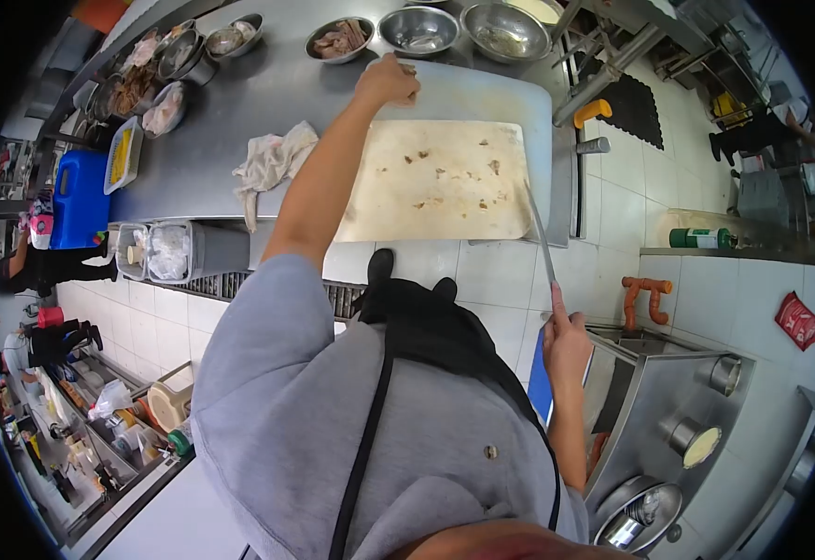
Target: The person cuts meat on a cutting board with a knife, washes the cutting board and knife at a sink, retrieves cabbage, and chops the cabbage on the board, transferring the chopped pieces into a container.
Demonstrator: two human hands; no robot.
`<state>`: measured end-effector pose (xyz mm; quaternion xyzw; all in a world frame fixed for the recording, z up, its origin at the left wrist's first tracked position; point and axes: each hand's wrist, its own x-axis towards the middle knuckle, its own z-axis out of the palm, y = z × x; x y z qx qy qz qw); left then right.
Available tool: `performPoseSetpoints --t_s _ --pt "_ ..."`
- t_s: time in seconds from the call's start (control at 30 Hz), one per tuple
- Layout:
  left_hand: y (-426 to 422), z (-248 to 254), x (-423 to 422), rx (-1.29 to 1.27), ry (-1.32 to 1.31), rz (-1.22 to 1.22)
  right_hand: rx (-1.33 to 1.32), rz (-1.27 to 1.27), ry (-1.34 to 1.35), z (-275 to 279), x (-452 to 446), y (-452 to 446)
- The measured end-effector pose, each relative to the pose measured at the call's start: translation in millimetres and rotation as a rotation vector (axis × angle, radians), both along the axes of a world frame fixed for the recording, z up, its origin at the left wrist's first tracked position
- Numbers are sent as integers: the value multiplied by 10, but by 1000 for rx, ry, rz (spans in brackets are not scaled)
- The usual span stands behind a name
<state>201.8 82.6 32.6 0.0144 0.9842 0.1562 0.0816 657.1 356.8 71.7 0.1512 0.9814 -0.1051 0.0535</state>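
Note:
My right hand [566, 343] is closed around the handle of a long knife [540, 231], its index finger stretched along it. The blade points away from me, beside the right edge of a cream rectangular board [435, 196]. Small brown scraps are scattered over that board, which lies on a larger pale cutting board [531, 117]. My left hand [389, 82] reaches over the far edge with fingers curled together; what they hold, if anything, is hidden. Just beyond it stand a metal bowl of meat pieces [339, 40] and a metal bowl [419, 34].
A crumpled cloth [275, 168] lies on the steel table [211, 121] at left. Several bowls of food stand at the back left, near a blue jerrycan [81, 199]. Another bowl [505, 33] is at the back right. People [29, 266] stand far left.

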Motion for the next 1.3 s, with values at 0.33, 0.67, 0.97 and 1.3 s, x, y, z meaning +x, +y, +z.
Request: performPoseSetpoints --t_s 0.33,0.67,0.97,1.3 --pt "-619 73 1522 731 -393 138 -637 -55 -7 -233 -891 -1074" --pt "-986 -270 1553 559 286 -693 -559 5 -110 -265 -1191 -1504" --pt "-655 -401 1953 602 343 -423 -445 -7 -263 -245 -1272 -1648" --pt "-536 -448 1807 841 476 -544 -319 28 -288 -223 -1226 -1584"
